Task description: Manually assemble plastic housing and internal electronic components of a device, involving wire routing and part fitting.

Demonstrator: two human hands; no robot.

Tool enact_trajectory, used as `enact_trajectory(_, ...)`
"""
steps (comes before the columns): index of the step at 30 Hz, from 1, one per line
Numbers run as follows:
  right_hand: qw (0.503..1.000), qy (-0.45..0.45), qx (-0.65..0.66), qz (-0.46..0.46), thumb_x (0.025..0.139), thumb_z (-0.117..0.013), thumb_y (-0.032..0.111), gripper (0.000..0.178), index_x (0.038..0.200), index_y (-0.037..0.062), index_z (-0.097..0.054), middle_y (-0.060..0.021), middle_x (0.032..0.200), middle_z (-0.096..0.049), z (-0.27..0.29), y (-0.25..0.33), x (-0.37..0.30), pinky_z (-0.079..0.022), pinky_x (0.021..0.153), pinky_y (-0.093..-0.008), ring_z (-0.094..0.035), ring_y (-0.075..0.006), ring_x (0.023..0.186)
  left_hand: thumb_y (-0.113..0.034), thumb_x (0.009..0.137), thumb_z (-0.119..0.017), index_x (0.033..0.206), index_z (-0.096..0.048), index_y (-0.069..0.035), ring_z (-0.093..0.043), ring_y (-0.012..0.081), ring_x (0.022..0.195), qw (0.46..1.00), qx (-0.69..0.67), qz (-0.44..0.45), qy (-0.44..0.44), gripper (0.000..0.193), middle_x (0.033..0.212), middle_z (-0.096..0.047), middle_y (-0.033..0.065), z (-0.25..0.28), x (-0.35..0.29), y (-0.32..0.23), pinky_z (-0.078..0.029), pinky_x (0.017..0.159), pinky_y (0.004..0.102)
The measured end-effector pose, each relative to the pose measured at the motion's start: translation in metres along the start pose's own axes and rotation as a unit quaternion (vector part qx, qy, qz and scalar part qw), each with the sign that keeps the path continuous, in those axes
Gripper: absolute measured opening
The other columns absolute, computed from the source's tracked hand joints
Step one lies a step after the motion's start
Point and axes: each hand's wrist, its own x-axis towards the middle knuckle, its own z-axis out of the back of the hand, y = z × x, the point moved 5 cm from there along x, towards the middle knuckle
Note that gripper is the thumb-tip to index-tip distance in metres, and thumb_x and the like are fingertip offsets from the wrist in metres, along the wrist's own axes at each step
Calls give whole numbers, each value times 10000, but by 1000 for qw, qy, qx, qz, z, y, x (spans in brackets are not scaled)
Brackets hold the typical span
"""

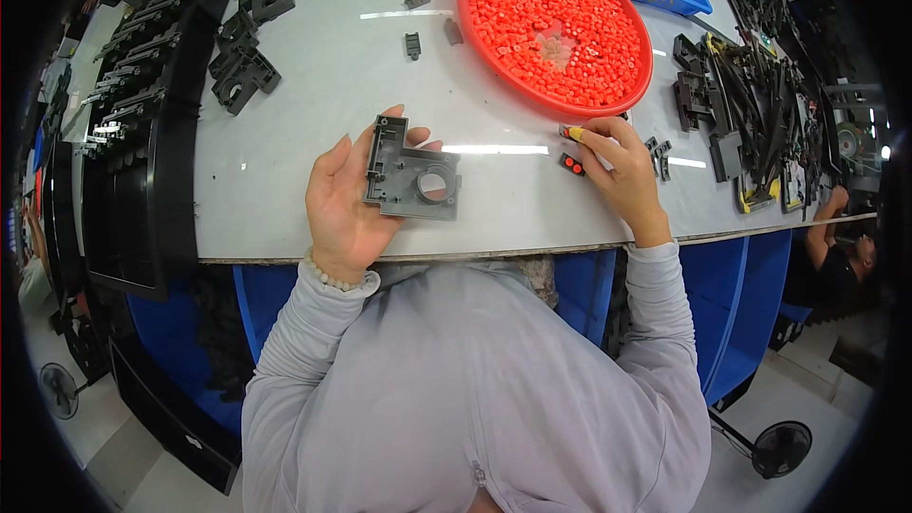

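Observation:
My left hand [334, 198] is palm up, its fingers curled behind a dark grey plastic housing [399, 192] that has a round hole and a raised wall along one side. Between the thumb and fingertips of my right hand [622, 169] is a small part with red and yellow on it [568, 132]; its exact kind is too small to tell. Just below those fingertips, a small dark block with two red pieces in it [572, 164] lies on the white table [494, 199]. Several small dark clips [661, 160] lie partly behind my right hand.
Beyond my right hand stands a round red basin [465, 24] of small red plastic pieces [532, 0]. A blue tray [698, 2] is behind it. Loose dark parts [412, 46] lie mid-table. Dark housings [245, 76] and a black rack [142, 199] stand left; long dark parts [760, 104] are piled right.

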Motion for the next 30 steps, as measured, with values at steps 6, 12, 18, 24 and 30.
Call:
enact_trajectory(6,980,-61,187,-32,714,-634,-71,251,950,12,-661,-77,840,-564,3,43,9,-457,616,-256,-576,-181,719,-328,908,-326,1354,-324,-31,-417,350,1218,999,42,-9,-19,536,1268,-458,188,8,1,6,-383,970,530)
enact_trajectory(12,955,-29,295,16,693,-621,-115,298,963,9,-650,-97,890,-577,-24,93,20,-493,662,-261,-593,-183,779,-425,843,-398,1413,-173,-41,-413,378,1217,992,-44,117,12,724,1356,-333,253,-3,-2,22,-376,961,555)
enact_trajectory(18,951,-33,307,24,686,-623,-122,318,972,14,-651,-105,915,-577,-40,108,26,-494,667,-263,-595,-180,787,-361,912,-367,1427,-159,-118,-422,332,1219,998,52,18,-13,607,1342,-392,166,-7,-11,15,-361,978,574)
enact_trajectory(24,944,-85,320,-1,674,-623,-135,326,963,13,-654,-107,912,-579,-39,112,28,-485,646,-257,-587,-170,760,-514,945,-269,1431,-145,-123,-542,321,1087,982,181,-46,-24,636,1352,-381,164,-1,-5,15,-559,754,452)
enact_trajectory(30,959,-68,270,46,667,-621,-127,310,939,17,-660,-97,896,-574,-29,109,36,-484,617,-260,-584,-169,736,-542,926,-224,1355,-312,-32,-634,293,736,997,29,73,-22,673,1132,-527,243,-10,-4,15,-517,373,287)
